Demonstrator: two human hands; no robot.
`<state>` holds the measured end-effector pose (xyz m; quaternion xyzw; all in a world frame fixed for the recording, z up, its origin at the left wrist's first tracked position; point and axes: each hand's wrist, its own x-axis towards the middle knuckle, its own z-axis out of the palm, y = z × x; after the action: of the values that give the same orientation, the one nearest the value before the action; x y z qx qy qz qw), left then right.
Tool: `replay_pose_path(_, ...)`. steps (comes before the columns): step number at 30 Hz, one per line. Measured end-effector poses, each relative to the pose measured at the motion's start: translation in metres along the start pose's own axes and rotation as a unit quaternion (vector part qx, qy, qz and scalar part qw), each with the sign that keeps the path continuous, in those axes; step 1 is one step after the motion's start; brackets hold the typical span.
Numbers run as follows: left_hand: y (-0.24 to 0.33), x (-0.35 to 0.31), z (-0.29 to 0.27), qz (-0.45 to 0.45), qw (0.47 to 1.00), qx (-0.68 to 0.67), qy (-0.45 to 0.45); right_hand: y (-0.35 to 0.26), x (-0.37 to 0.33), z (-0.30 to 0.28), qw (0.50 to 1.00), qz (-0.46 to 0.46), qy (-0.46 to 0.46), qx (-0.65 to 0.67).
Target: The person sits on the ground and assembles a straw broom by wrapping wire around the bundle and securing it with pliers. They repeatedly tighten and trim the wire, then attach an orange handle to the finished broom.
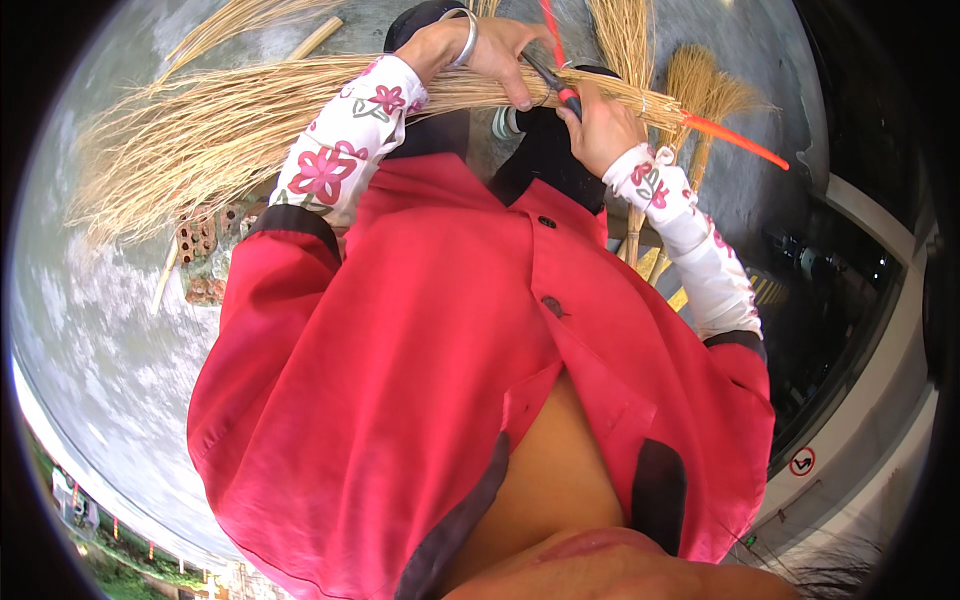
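Observation:
A long bundle of pale broom straw point(200, 130) lies across my lap, its loose ends fanning out to the left. My left hand point(490, 50), with a silver bangle on the wrist, is closed over the bundle's bound neck. My right hand point(600, 125) grips the same neck from the right and also holds a dark tool with a red grip point(558, 88). A red plastic strap point(740, 140) runs from the hands out to the right, and another stretch of it rises toward the top edge. My red shirt fills the middle of the view.
Two red bricks point(195, 235) sit on the concrete floor point(100, 330) to the left. Other straw brooms point(700, 90) lie beyond my right hand. A wooden stick point(315, 40) lies at the top left. A white ledge with a round sign point(800, 462) is at the lower right.

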<state>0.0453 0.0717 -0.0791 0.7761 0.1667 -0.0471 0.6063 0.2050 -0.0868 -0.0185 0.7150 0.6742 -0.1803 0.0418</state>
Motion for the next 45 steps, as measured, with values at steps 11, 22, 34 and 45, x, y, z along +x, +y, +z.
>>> replay_pose_path(11, -0.006, 0.003, 0.000, 0.024, 0.999, 0.024, 0.017, 0.001, -0.005, 0.006, 0.995, 0.058, 0.049, -0.068)
replay_pose_path(22, 0.004, -0.003, -0.003, 0.016, 1.000, 0.004, 0.010, 0.009, 0.003, 0.002, 0.873, 0.247, -0.183, 0.378)
replay_pose_path(34, -0.005, 0.005, -0.001, -0.029, 0.999, 0.035, -0.020, 0.017, -0.006, -0.009, 0.992, 0.059, -0.079, 0.083)
replay_pose_path(45, 0.001, 0.006, 0.003, -0.086, 0.988, 0.117, 0.052, 0.008, 0.010, -0.024, 0.940, 0.183, -0.217, 0.187)
